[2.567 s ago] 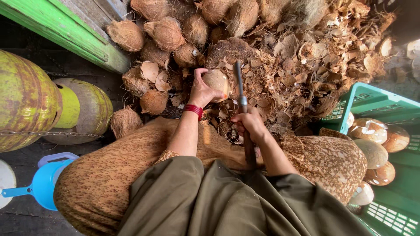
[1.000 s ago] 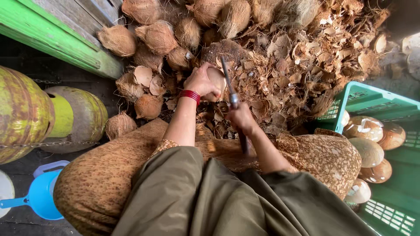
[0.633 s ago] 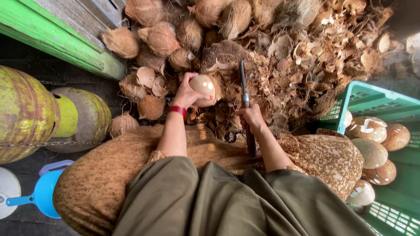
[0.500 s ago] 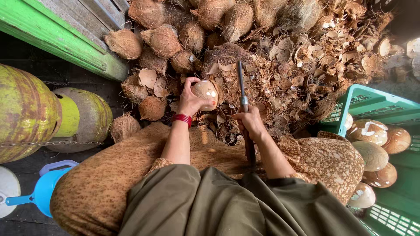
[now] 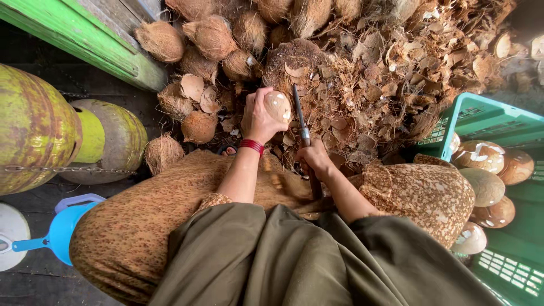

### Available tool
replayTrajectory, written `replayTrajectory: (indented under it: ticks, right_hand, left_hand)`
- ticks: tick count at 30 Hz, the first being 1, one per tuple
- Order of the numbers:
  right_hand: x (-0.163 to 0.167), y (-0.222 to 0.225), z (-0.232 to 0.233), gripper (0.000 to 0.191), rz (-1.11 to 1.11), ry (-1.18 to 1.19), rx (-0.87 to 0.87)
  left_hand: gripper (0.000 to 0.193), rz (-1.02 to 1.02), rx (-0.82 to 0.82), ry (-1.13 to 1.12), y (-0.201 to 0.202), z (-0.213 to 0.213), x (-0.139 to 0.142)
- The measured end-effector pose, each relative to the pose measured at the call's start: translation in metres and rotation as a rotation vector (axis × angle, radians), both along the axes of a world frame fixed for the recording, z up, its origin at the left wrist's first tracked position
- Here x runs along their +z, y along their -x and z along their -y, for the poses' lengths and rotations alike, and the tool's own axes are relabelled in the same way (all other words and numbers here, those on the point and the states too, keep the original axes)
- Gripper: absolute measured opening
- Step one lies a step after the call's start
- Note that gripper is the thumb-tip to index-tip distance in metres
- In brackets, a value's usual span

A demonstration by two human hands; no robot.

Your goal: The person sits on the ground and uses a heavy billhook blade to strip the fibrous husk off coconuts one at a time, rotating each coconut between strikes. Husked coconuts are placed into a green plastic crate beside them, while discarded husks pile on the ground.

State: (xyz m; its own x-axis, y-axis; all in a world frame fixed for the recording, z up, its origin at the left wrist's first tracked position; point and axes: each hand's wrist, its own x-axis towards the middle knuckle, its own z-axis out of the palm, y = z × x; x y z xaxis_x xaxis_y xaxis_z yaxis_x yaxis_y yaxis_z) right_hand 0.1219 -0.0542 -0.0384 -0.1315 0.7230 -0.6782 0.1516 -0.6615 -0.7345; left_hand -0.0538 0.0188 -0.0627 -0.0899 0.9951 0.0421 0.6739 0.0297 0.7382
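Note:
My left hand (image 5: 259,117), with a red band at the wrist, grips a pale, partly peeled coconut (image 5: 278,105) above my knees. My right hand (image 5: 315,161) is closed on the handle of a long dark knife (image 5: 300,122), whose blade points up and lies against the coconut's right side. A heap of brown husked coconuts (image 5: 211,35) and broken shell pieces (image 5: 368,73) spreads out in front of both hands.
A green plastic crate (image 5: 513,272) at the right holds several peeled coconuts (image 5: 481,156). Green-yellow gas cylinders (image 5: 34,127) stand at the left, a blue scoop (image 5: 65,226) lies below them, and a green painted board (image 5: 79,42) runs along the upper left.
The left hand has turned the coconut and brought it a little to the right, and the knife blade has come in against its side. The camera has shifted slightly.

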Motion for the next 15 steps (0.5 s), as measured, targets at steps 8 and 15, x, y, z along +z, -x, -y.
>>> replayTrajectory:
  ticks: [8,15]
  right_hand:
    - [0.061,-0.026,-0.003,0.022,0.059,-0.257,-0.035]
    - [0.011,-0.011,-0.004,0.021,0.043,-0.658,-0.088]
  left_hand:
    - [0.107,0.107,0.006,-0.020,-0.014,-0.010,-0.008]
    - [0.104,0.005,0.070,0.259,-0.025,-0.016,0.020]
